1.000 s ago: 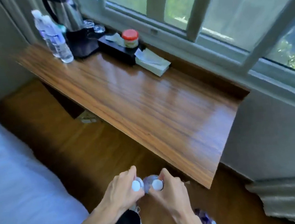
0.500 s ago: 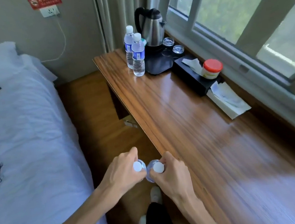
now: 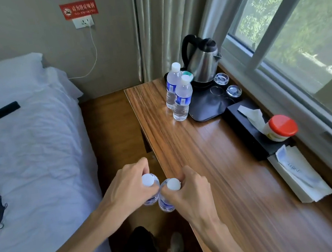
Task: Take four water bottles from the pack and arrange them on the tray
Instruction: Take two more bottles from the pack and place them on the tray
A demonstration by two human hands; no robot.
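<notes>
Beside desk (image 3: 239,179) edge: each hand's fingers clasp one bottle; two bottles (image 3: 181,101), kettle (image 3: 203,63) crowd tray (image 3: 206,108).

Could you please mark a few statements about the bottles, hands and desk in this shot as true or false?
1. Each hand holds one water bottle. True: the left hand grips the left bottle and the right hand grips the right bottle.
2. Two bottles stand inside the black tray. False: the two standing bottles are on the wooden desk, beside the tray.
3. The kettle lies tipped over. False: it stands upright.
4. A red-lidded jar rests on the black tissue box. True.
5. The held bottles are uncapped. False: both show white caps.
</notes>
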